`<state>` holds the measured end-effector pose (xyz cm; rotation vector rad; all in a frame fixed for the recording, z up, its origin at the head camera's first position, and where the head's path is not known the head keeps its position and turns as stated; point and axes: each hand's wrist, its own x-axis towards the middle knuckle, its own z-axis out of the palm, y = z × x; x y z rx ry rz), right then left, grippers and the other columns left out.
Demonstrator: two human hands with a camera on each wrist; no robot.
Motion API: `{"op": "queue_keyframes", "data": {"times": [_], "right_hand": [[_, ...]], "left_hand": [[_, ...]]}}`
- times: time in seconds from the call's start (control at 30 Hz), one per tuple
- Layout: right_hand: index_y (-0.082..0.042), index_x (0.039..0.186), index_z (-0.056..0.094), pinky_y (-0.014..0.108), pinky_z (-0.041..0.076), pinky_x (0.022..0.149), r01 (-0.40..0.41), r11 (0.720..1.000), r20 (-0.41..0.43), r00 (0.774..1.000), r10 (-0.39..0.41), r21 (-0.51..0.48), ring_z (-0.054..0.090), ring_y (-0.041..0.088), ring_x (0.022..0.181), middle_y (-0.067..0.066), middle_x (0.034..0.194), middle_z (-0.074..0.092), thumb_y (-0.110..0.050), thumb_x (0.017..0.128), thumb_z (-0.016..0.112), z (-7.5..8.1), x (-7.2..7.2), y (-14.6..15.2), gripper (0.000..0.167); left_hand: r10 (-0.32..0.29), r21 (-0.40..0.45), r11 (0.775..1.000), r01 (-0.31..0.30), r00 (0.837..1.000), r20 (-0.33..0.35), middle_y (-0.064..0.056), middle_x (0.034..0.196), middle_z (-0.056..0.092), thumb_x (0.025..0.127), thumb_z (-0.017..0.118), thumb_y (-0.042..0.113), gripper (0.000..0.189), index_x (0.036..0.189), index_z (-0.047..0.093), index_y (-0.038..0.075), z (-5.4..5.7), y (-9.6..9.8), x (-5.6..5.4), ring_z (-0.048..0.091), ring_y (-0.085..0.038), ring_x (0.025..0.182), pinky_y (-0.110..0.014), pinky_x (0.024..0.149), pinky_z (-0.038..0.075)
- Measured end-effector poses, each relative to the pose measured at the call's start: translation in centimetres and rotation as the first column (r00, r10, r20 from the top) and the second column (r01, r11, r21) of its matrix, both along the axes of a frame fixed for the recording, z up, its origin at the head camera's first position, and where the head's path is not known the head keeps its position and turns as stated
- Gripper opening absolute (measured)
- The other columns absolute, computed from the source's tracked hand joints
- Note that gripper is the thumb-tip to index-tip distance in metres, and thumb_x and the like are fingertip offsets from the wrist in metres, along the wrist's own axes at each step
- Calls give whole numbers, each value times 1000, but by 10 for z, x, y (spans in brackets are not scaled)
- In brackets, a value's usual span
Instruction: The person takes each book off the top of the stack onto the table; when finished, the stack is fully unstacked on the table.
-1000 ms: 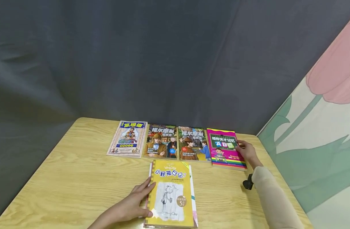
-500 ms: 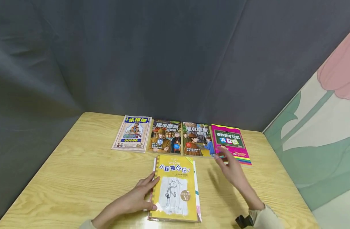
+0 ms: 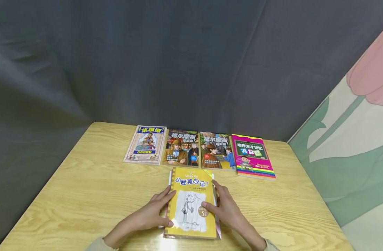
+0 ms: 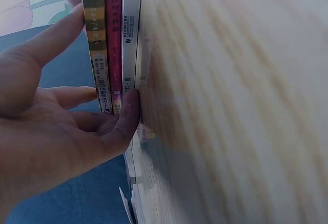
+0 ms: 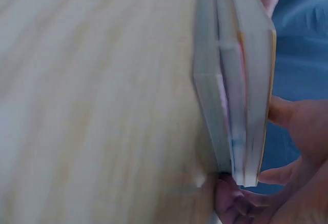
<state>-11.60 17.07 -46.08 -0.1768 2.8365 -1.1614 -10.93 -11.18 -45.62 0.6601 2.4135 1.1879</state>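
Observation:
A stack of books lies in front of me, with a yellow Wimpy Kid book (image 3: 189, 212) on top. In the left wrist view the stack shows three spines: yellow (image 4: 96, 44), red (image 4: 114, 44) and white (image 4: 130, 39). My left hand (image 3: 149, 214) holds the stack's left side, thumb on the yellow cover and fingers along the spines. My right hand (image 3: 227, 209) holds the right side, thumb on the cover. In the right wrist view its fingers reach the lower corner of the page edges (image 5: 253, 106); how far they go under the stack is hidden.
Behind the stack, along the far edge of the wooden table (image 3: 94, 195), lie a pale book (image 3: 145, 146), two detective-cover books (image 3: 180, 150) (image 3: 216, 151) and a pink ABC book (image 3: 254, 157). A dark curtain (image 3: 166, 62) hangs behind; a tulip-patterned wall (image 3: 351, 139) stands right.
My right hand has left the pink ABC book and come down left to the stack's right side. My left hand has stayed at the stack's left side.

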Motion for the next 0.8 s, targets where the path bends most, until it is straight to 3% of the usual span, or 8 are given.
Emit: {"op": "queue_keyframes", "data": {"times": [0.23,0.5,0.8], "right_hand": [[-4,150,27,23,53,65,-6,994,15,1000,7,-111,58,17,85,20,128,46,-25,82,77,-4,-2,3,87],[-6,150,30,24,52,71,9,987,29,1000,-5,-160,61,16,82,20,130,53,-17,81,77,-5,-4,8,84],[-11,149,36,22,45,59,61,959,152,988,-19,-276,52,17,66,23,125,58,-8,82,75,1,-1,28,77]], "left_hand": [[11,-16,1000,-11,1000,-18,-15,160,9,75,78,37,102,154,20,10,0,1,-1,18,-45,140,-67,106,24],[23,-9,1000,-23,1000,-15,-16,159,10,75,78,38,100,153,24,8,3,0,1,14,-50,140,-67,107,20],[12,-23,1000,-12,1000,-26,-16,159,8,73,80,29,99,152,25,7,0,2,2,13,-48,140,-67,108,20]]}}
